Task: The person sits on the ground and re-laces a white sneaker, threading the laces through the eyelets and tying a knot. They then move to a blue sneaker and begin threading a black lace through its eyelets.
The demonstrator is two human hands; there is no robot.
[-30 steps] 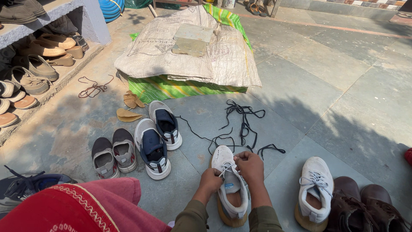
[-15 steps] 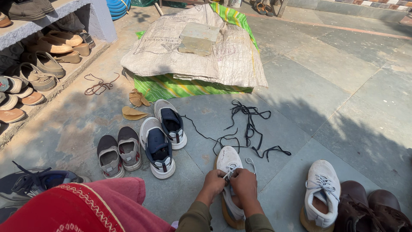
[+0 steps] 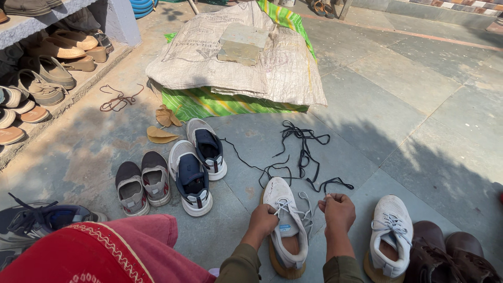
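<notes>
Behind white sneaker [image 3: 285,222], printed sack [image 3: 241,57]

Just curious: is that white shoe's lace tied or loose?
Loose: both hands, left hand and right hand, pull lace ends apart over the white shoe.

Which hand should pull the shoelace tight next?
Probably the right hand: it already pinches the white lace, drawn out sideways. The left hand rests on the white sneaker, steadying it.

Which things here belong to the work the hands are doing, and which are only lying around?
In use:
- left hand and right hand, pulling the white lace
- white sneaker

Lying about:
- second white sneaker
- black laces
- navy sneakers
- grey shoes
- brown shoes
- sandals
</notes>
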